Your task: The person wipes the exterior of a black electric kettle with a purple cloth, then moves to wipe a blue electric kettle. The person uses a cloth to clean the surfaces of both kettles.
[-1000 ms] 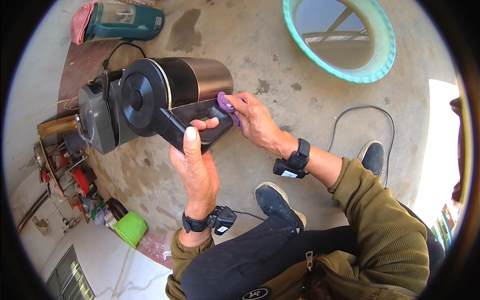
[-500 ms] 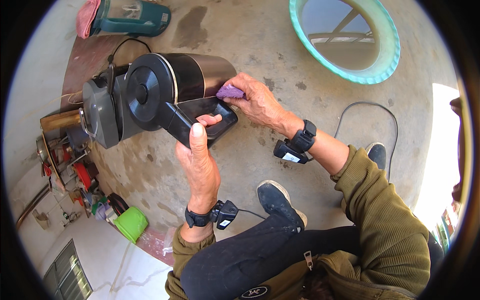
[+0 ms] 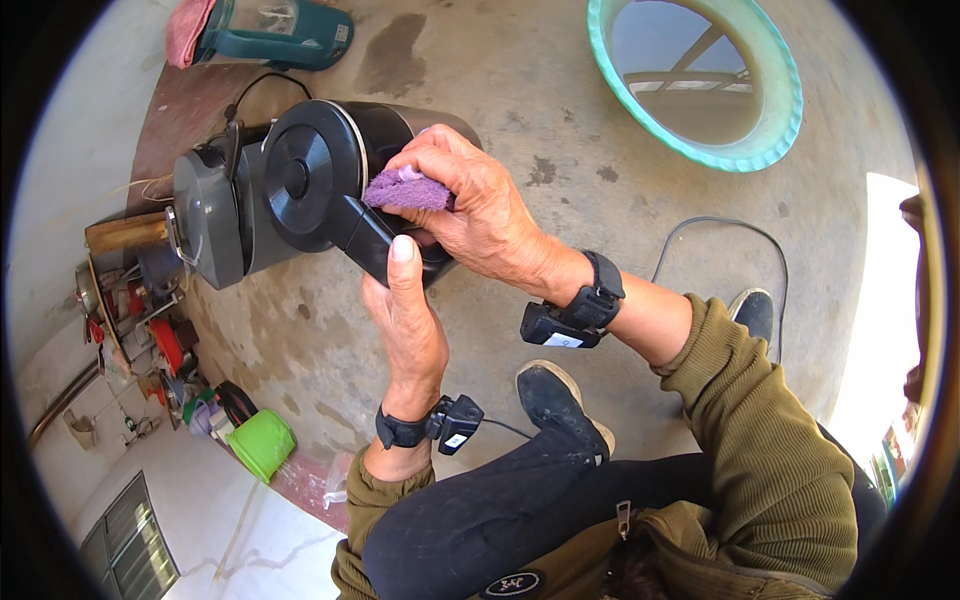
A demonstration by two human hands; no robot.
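A black and bronze appliance jug [image 3: 312, 170] lies on its side with its round end facing left. My left hand [image 3: 405, 330] is closed on its black handle [image 3: 365, 240], thumb on the outside. My right hand [image 3: 480, 210] pinches a fuzzy purple cloth [image 3: 405, 192] against the jug where the handle joins the body, covering much of that area. A grey appliance [image 3: 205, 220] with a metal loop stands just left of the jug.
A teal machine [image 3: 270, 40] with a pink cloth lies at the top. A turquoise basin [image 3: 775, 140] of murky water sits upper right. A black cord [image 3: 725, 220] curves over the floor. Clutter and a green bucket [image 3: 258, 445] line the left wall [image 3: 85, 150].
My right hand with the purple cloth has moved left along the jug, from the far end of the handle toward the round end. The jug has shifted slightly up and right in view.
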